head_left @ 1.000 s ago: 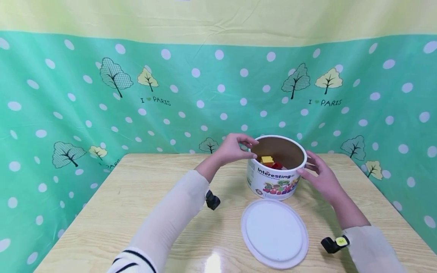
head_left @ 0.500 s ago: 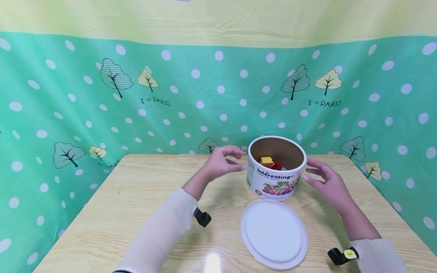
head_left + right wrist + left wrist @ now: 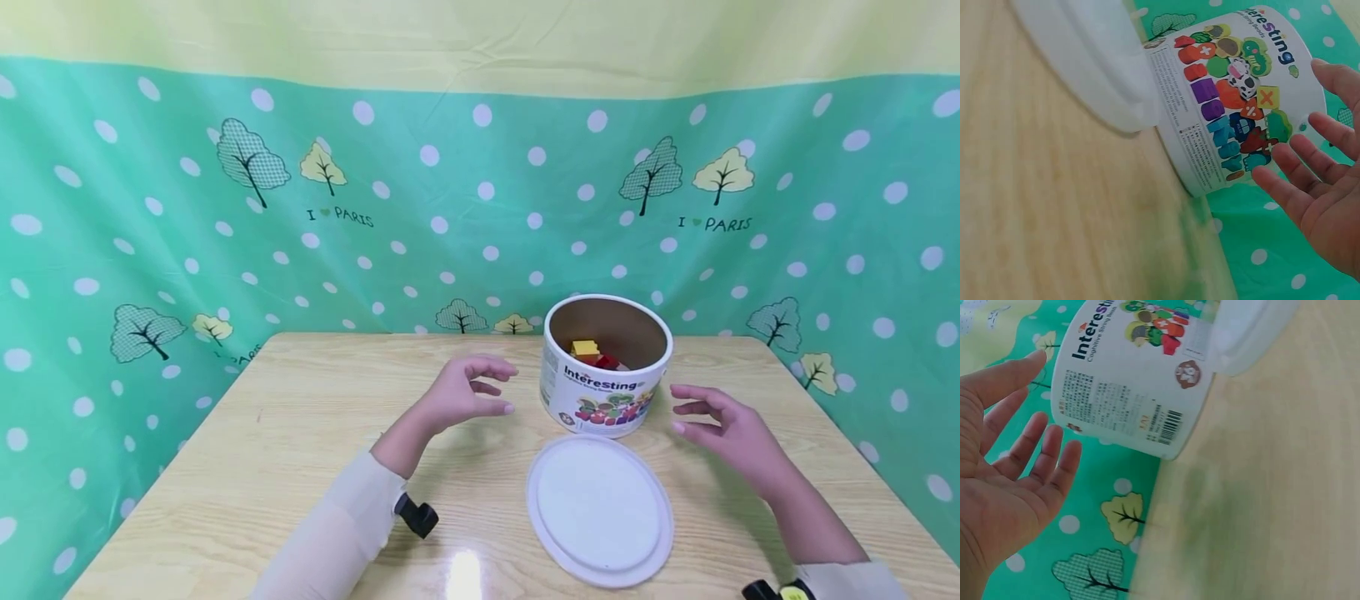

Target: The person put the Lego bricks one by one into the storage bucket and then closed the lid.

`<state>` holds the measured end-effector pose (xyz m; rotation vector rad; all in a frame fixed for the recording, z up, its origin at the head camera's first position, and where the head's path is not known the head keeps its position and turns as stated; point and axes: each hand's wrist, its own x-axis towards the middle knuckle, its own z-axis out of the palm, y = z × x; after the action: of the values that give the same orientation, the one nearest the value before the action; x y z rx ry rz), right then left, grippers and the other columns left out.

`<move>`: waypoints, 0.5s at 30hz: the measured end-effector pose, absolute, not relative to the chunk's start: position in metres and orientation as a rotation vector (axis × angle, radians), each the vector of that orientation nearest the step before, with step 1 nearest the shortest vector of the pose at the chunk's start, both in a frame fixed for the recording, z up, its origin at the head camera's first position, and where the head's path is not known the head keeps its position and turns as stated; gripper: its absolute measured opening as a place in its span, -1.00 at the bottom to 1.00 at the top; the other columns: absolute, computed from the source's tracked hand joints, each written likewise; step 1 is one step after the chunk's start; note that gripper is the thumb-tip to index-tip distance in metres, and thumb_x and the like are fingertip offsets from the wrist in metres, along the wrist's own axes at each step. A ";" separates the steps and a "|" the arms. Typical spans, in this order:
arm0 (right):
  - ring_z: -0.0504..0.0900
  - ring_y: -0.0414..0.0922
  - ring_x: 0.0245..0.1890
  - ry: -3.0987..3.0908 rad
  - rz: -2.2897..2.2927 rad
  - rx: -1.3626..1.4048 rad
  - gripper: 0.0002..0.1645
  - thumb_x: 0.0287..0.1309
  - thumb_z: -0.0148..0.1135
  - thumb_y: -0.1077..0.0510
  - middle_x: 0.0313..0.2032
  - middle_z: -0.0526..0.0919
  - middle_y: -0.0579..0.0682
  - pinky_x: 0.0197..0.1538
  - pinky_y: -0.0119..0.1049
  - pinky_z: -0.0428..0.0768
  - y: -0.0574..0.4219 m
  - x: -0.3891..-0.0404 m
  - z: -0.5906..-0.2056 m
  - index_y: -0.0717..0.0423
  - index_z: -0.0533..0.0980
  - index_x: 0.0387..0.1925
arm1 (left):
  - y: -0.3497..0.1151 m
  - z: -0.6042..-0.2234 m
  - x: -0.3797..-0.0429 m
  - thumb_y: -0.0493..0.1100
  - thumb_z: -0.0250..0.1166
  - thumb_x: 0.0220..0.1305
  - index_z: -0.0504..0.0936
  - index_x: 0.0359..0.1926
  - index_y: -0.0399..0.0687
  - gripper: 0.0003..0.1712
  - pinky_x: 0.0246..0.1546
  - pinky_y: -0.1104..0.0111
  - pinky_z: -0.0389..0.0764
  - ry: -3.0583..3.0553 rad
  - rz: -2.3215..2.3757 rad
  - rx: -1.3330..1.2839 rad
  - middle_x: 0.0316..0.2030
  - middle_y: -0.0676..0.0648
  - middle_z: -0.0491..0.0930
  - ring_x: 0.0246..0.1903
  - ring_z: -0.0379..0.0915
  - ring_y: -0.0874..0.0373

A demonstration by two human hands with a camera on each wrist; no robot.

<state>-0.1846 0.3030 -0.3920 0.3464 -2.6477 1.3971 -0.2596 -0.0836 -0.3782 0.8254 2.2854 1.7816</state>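
Observation:
A white tub (image 3: pixel 600 396) printed with "Interesting" and colourful pictures stands upright without its lid towards the back right of the table. Inside it lie a yellow block (image 3: pixel 585 347) and some red pieces (image 3: pixel 607 362). The round white lid (image 3: pixel 600 512) lies flat just in front of the tub. My left hand (image 3: pixel 465 392) hovers left of the tub, apart from it, fingers loosely bent and holding nothing. On the other side my right hand (image 3: pixel 738 433) is likewise off the tub, its relaxed fingers spread in the right wrist view (image 3: pixel 1329 181).
Everything rests on a light wooden table (image 3: pixel 315 417). Behind it hangs a green curtain (image 3: pixel 405 275) with white dots and trees. A dark wrist camera (image 3: pixel 416 515) sits on the left sleeve.
Both hands have let go of the tub's rim. The left has drawn away to the left and down, the right a little right and down. The tub and lid stay put.

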 end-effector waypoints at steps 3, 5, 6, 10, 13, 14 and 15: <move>0.56 -0.34 -0.03 -2.663 1.399 0.391 -0.38 0.23 0.33 0.13 0.15 0.46 0.21 -0.09 -0.45 0.62 0.305 -0.177 -0.395 0.23 0.39 0.27 | -0.088 -0.387 -0.252 -0.41 0.50 -0.03 0.60 0.07 -0.33 -0.44 0.07 0.09 0.56 2.276 1.788 0.809 0.09 -0.19 0.55 0.10 0.43 -0.20; 0.58 -0.30 -0.04 -2.682 1.403 0.408 -0.39 0.21 0.34 0.16 0.13 0.47 0.25 -0.10 -0.42 0.63 0.306 -0.173 -0.397 0.24 0.40 0.25 | -0.089 -0.392 -0.248 -0.43 0.49 -0.03 0.61 0.05 -0.33 -0.46 0.06 0.09 0.56 2.264 1.795 0.799 0.09 -0.19 0.54 0.10 0.42 -0.23; 0.58 -0.30 -0.04 -2.698 1.398 0.410 -0.39 0.20 0.35 0.15 0.13 0.48 0.25 -0.10 -0.42 0.63 0.307 -0.172 -0.397 0.24 0.41 0.24 | -0.090 -0.395 -0.246 -0.42 0.49 -0.03 0.61 0.04 -0.32 -0.47 0.06 0.11 0.56 2.255 1.800 0.790 0.08 -0.18 0.55 0.10 0.43 -0.21; 0.56 -0.30 -0.04 -2.749 1.443 0.432 -0.38 0.17 0.38 0.16 0.15 0.47 0.28 -0.13 -0.39 0.65 0.310 -0.167 -0.400 0.26 0.42 0.22 | -0.091 -0.403 -0.239 -0.44 0.48 -0.02 0.63 0.01 -0.33 -0.51 0.03 0.17 0.59 2.207 1.826 0.749 0.04 -0.15 0.54 0.09 0.42 -0.20; 0.57 -0.29 -0.05 -2.770 1.510 0.471 -0.37 0.13 0.41 0.17 0.15 0.46 0.30 -0.16 -0.34 0.67 0.310 -0.165 -0.405 0.27 0.44 0.20 | -0.091 -0.409 -0.235 -0.42 0.49 -0.02 0.63 -0.01 -0.34 -0.53 -0.01 0.21 0.61 2.190 1.810 0.706 0.03 -0.12 0.55 0.09 0.42 -0.22; 0.57 -0.28 -0.05 -2.779 1.524 0.485 -0.36 0.11 0.42 0.17 0.14 0.46 0.31 -0.16 -0.33 0.67 0.310 -0.165 -0.407 0.28 0.44 0.20 | -0.091 -0.411 -0.234 -0.42 0.49 -0.02 0.63 -0.01 -0.32 -0.53 -0.03 0.23 0.62 2.188 1.792 0.692 0.03 -0.10 0.56 0.08 0.43 -0.23; 0.57 -0.28 -0.06 -2.790 1.532 0.499 -0.36 0.10 0.43 0.17 0.13 0.47 0.31 -0.16 -0.32 0.67 0.310 -0.165 -0.408 0.28 0.44 0.19 | -0.090 -0.413 -0.232 -0.41 0.50 -0.03 0.64 -0.02 -0.30 -0.53 -0.04 0.24 0.62 2.190 1.768 0.682 0.02 -0.08 0.56 0.07 0.44 -0.23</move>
<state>-0.1649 0.3104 -0.4080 0.4988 -2.7902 1.5316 -0.2322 -0.0898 -0.4134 0.6821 2.1900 1.7679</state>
